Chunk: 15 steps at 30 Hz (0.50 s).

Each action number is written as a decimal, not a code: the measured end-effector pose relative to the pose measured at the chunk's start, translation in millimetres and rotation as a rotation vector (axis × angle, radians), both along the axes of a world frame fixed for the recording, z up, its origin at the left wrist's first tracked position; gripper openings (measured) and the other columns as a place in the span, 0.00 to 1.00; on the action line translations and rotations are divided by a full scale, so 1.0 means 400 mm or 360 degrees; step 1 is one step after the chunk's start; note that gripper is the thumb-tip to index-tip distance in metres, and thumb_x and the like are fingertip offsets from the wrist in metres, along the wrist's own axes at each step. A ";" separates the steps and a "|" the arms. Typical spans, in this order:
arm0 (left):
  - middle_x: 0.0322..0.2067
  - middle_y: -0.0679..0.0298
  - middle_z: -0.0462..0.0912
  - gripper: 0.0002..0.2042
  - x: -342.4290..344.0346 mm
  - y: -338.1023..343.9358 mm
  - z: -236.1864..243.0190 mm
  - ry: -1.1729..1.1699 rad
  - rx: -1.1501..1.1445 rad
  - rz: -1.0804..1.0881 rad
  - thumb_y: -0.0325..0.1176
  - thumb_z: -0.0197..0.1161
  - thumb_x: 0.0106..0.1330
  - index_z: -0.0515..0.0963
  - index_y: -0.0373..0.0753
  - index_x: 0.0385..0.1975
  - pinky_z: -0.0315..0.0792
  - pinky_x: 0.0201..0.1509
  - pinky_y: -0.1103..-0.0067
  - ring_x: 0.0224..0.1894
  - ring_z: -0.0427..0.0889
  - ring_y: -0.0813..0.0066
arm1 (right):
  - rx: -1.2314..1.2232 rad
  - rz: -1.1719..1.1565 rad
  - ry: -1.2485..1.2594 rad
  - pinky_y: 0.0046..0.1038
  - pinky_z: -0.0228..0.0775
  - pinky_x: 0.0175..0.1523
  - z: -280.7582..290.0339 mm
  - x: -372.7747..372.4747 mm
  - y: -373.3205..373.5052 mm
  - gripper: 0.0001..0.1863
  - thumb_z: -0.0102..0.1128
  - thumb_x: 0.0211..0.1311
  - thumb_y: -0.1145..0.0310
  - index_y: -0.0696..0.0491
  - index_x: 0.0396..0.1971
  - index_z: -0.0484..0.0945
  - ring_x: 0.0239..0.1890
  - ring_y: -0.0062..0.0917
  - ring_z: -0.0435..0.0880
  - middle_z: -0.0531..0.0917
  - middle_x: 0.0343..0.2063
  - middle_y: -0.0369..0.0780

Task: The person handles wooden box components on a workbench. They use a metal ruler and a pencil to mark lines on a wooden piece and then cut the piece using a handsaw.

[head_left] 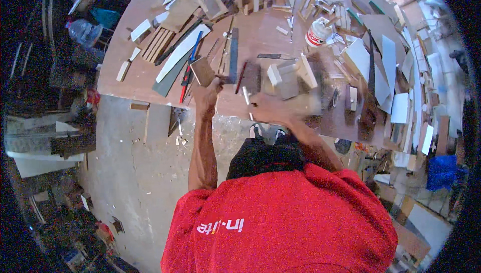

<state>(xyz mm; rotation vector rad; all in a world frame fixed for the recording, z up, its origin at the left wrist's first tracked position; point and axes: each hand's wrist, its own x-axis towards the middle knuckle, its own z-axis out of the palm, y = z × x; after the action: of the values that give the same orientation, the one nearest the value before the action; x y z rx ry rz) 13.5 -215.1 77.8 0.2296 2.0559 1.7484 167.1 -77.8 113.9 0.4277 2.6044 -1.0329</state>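
Note:
My left hand (pixel 208 91) is closed around a small square wooden board (pixel 202 71) and holds it tilted above the table's near edge. Fingers of my right hand (pixel 268 109) are curled about a thin white stick (pixel 246 95), whose ends show on both sides of the fist. Left of my left hand lie a red-and-blue handsaw-like long tool (pixel 188 70) and a long white strip (pixel 183 55). Beyond my right hand is a group of pale wood blocks (pixel 286 78), somewhat blurred. A dark red slim bar (pixel 241 77) rests between the hands.
The brown worktable (pixel 130 80) carries heaps of wood offcuts (pixel 185 12) at the back. A white tub with red print (pixel 317 33) stands at the back right. White and dark boards (pixel 368 62) crowd the right side. Scraps litter the concrete floor (pixel 135 172).

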 end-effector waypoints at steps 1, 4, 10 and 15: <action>0.30 0.58 0.81 0.11 0.029 0.009 0.033 -0.0093 0.0377 -0.0035 0.27 0.60 0.56 0.73 0.32 0.39 0.75 0.27 0.77 0.29 0.82 0.70 | 0.0055 0.0035 0.0014 0.40 0.73 0.44 0.070 0.032 0.032 0.16 0.53 0.49 0.61 0.57 0.31 0.81 0.37 0.39 0.82 0.82 0.27 0.47; 0.40 0.52 0.81 0.16 0.120 0.040 0.144 -0.0321 0.0589 -0.0400 0.26 0.61 0.58 0.71 0.32 0.46 0.78 0.36 0.75 0.34 0.82 0.67 | 0.0931 0.0229 0.0528 0.33 0.72 0.34 -0.016 0.203 0.267 0.14 0.53 0.57 0.58 0.54 0.32 0.80 0.31 0.34 0.80 0.81 0.30 0.44; 0.47 0.52 0.78 0.23 0.273 0.128 0.256 -0.0974 0.1084 -0.0839 0.26 0.60 0.59 0.65 0.31 0.55 0.75 0.50 0.70 0.42 0.81 0.63 | -0.0703 -0.1891 0.1227 0.22 0.71 0.31 0.119 0.284 0.257 0.17 0.48 0.67 0.57 0.54 0.42 0.77 0.30 0.20 0.79 0.82 0.31 0.35; 0.48 0.57 0.78 0.21 0.362 0.188 0.263 -0.1099 0.0849 -0.0937 0.24 0.59 0.60 0.68 0.32 0.54 0.75 0.50 0.73 0.45 0.80 0.67 | -0.1719 -0.1733 0.1105 0.21 0.74 0.35 0.035 0.285 0.113 0.19 0.49 0.68 0.56 0.56 0.47 0.75 0.35 0.21 0.80 0.81 0.37 0.38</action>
<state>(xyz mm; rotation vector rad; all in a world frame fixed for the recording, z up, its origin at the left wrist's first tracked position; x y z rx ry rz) 158.5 -139.8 183.2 0.2956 0.9007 1.6337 281.0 -32.5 128.0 1.3650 1.5748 -3.0673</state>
